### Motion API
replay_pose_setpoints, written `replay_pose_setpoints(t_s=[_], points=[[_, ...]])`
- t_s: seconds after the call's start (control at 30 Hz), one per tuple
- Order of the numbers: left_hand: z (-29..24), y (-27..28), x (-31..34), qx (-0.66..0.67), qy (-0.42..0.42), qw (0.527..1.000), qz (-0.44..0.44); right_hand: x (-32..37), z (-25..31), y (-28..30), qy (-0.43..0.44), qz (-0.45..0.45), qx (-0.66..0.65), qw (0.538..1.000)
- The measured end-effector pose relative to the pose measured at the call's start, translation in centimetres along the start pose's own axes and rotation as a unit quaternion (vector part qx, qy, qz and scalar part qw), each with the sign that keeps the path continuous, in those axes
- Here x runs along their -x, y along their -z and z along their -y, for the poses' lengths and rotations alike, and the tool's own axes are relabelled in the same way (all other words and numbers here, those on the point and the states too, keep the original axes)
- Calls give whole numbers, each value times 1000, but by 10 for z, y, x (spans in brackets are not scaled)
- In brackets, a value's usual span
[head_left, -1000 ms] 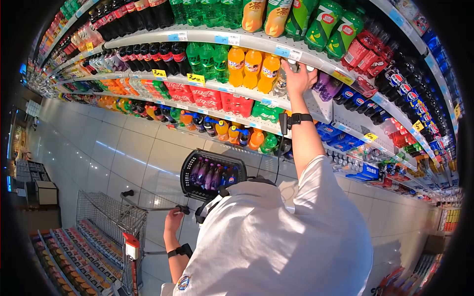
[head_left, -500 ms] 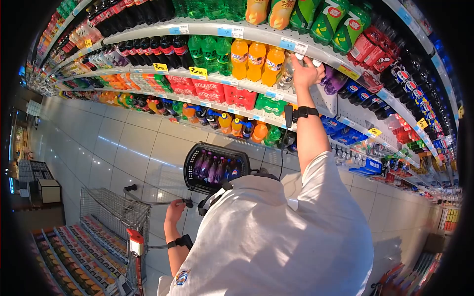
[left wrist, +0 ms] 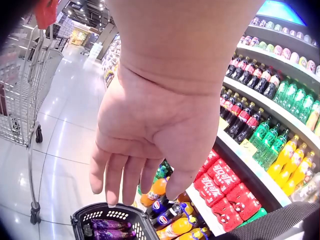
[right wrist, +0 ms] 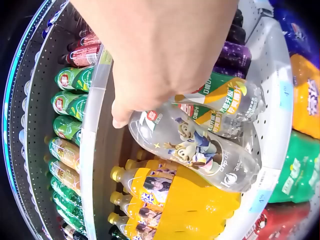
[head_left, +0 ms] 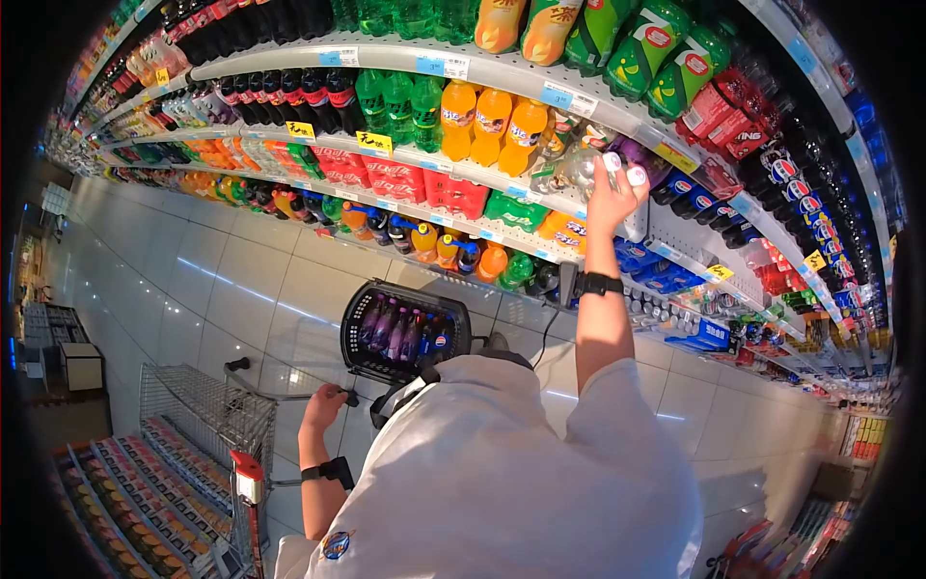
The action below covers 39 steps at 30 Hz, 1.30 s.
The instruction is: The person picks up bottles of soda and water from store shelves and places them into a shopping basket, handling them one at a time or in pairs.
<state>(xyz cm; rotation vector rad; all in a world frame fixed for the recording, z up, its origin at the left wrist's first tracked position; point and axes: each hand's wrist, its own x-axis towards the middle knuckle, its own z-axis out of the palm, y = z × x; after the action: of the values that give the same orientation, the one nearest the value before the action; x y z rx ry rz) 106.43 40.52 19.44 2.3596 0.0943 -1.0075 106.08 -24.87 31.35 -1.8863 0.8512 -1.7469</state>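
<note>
Two clear bottles with white caps (head_left: 612, 161) are gripped near their necks by my right hand (head_left: 614, 205) at the shelf's front edge. In the right wrist view, the nearer bottle (right wrist: 195, 147) bears cartoon characters and lies tilted below the right hand (right wrist: 160, 55); a bottle with a green and yellow label (right wrist: 227, 99) is beside it. The fingers' hold on the necks is partly hidden there. My left hand (head_left: 324, 407) hangs low, away from the shelf. Its palm and loosely extended fingers show in the left wrist view, where the left hand (left wrist: 155, 125) holds nothing.
A black basket (head_left: 355, 370) on the floor holds purple bottles and dark bottles. A wire shopping cart (head_left: 207, 405) stands at the left. Orange soda bottles (head_left: 490, 125) fill the shelf beside the right hand, with another shelf edge (head_left: 521, 77) above.
My right hand has drawn back from the shelf, bringing the two clear bottles forward and tilting them. My left hand still hangs low and holds nothing.
</note>
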Motion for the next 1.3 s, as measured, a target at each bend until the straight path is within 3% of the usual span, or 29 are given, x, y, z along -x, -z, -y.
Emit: replay_pose_setpoints(t_s=[0.13,0.23,0.3,0.37,0.43,0.5,0.57,0.63,0.67,0.77,0.8,0.83,0.9,0.97,1.0,1.03,1.1,1.17,1.23,1.27,1.3], points=[[-36,11,11,-42,-30,999,1,5,46,43,27,53,24,998],[-77,14,10,26,-88,995,29,13,83,70,61,46,18,997],[-133,11,18,142,-206,965,74,12,122,97,94,102,32,990],[-221,15,53,106,-276,949,111,18,147,117,93,124,-31,987],[-271,-1,59,121,-391,902,134,18,175,138,67,187,-55,979],[-316,-14,71,2,-530,845,68,26,186,150,19,234,-130,963],[-353,-26,93,3,-598,800,58,29,206,163,-9,268,-149,952],[-367,-35,107,-14,-610,780,139,33,221,177,-42,303,-167,937],[-369,-34,119,-20,-530,825,196,33,226,180,-22,287,-152,946],[-357,-40,122,21,-514,818,258,34,230,188,4,256,-127,958],[-352,-47,118,79,-574,774,255,38,225,190,-68,259,-221,938],[-348,-48,116,77,-575,771,263,39,220,191,-136,257,-313,904],[-339,-46,114,128,-556,709,415,32,213,201,-158,273,-314,895],[-335,-32,128,210,-453,663,558,27,202,206,-129,298,-368,871],[-331,-27,132,267,-409,646,587,25,202,210,-172,286,-434,837],[-328,-21,135,323,-361,625,612,22,201,215,-172,282,-429,841],[-324,-13,131,335,-352,635,601,9,194,227,-248,320,-534,742],[-329,-6,133,408,-282,581,645,5,187,230,-239,328,-542,736],[-331,1,139,411,-298,630,587,1,188,231,-241,242,-714,611],[-331,2,137,416,-294,632,584,2,179,229,-205,248,-754,572],[-332,3,136,421,-290,634,580,1,179,228,-204,249,-752,575]])
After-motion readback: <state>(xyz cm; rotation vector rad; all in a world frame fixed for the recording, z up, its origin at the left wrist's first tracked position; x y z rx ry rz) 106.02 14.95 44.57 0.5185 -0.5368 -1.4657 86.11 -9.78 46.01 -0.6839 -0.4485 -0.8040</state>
